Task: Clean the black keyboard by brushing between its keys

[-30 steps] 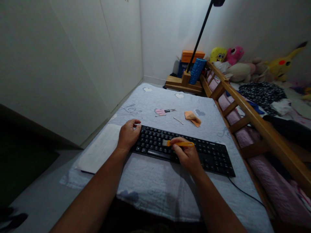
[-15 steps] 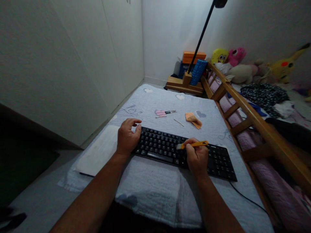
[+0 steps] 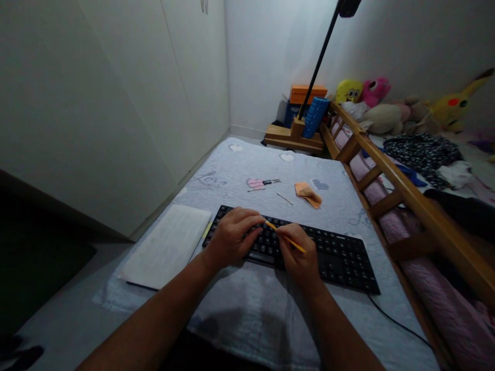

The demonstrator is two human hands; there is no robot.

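Note:
A black keyboard lies across the cloth in front of me. My right hand is closed around the handle of a small yellow brush above the middle of the keys. The brush points left, its bristle end at the fingertips of my left hand. That hand is over the keyboard's left half, its fingers bent together around the bristles, which are mostly hidden. Beyond the keyboard lie a cotton swab, a tool with a dark handle and metal tip, and a folded orange cloth.
A white pad lies left of the keyboard. The keyboard's cable runs off to the right. A wooden bed rail borders the right side, with soft toys behind it. Cabinet doors flank the left, and a lamp stand is at the back.
My left hand has moved right, from the keyboard's left edge to the brush's tip. My right hand has shifted slightly left and turned the brush so its bristles point up and left.

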